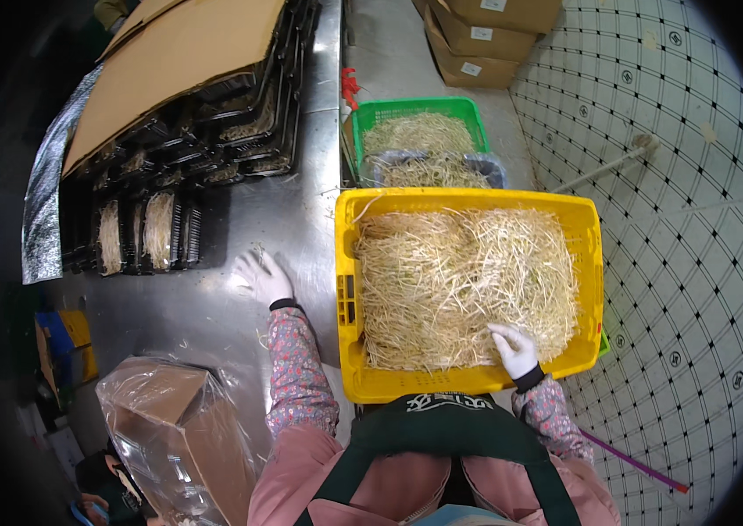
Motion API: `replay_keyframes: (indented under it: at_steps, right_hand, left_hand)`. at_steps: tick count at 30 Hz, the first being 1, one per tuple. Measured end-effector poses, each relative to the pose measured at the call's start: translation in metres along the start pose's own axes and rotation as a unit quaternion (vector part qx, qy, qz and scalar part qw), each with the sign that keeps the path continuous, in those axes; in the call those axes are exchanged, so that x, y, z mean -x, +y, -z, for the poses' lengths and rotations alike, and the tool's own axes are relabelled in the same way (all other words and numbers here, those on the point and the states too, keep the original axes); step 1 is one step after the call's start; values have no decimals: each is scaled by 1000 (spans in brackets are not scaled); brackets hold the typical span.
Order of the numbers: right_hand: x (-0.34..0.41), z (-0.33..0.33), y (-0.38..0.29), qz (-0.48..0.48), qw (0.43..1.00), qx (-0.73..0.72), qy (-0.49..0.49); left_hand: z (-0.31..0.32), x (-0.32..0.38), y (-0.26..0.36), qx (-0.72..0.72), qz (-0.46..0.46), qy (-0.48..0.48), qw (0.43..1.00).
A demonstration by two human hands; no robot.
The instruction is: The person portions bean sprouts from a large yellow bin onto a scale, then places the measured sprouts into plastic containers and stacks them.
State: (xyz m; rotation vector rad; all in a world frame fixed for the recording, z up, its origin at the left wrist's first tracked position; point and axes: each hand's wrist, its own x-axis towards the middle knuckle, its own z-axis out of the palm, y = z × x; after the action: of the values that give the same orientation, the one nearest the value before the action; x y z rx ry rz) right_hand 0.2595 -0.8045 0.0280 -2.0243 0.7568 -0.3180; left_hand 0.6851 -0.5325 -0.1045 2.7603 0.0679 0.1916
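A yellow plastic crate [469, 388] full of pale, thin sprouts [450, 283] stands before me, beside a steel table [246, 210]. My left hand [263, 277], in a white glove, is spread over the tabletop; a few thin strands show at its fingertips. Over the crate's lower right part, my gloved right hand [513, 348] touches the sprouts with thumb and forefinger close together. Whether it pinches any strands I cannot tell. Two black plastic trays [159, 230] with sprouts stand on edge on the table, left of my left hand.
Stacked black trays [253, 125] lie under a cardboard sheet [181, 59]. Behind the yellow crate stands a green crate [477, 118] of sprouts. A plastic-wrapped carton [174, 434] is at the lower left, near part of another person [125, 493]. Cardboard boxes [483, 39] stand at the back.
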Motion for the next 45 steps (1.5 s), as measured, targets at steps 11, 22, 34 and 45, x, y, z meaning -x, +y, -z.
replay_keyframes:
  at_steps: [11,22,34,45]
  right_hand:
    - [-5,67,26,0,980,61,190]
    - [-145,101,85,79,956,277,52]
    - [-166,40,96,120,914,382,-64]
    - [-199,-74,52,156,936,175,-262]
  left_hand:
    - [90,60,98,628,53,-196,751]
    - [138,237,88,348,-204,-520,753]
    - [132,322,138,138,-280,-421,851]
    - [45,286,166,-91,-347,-332,872]
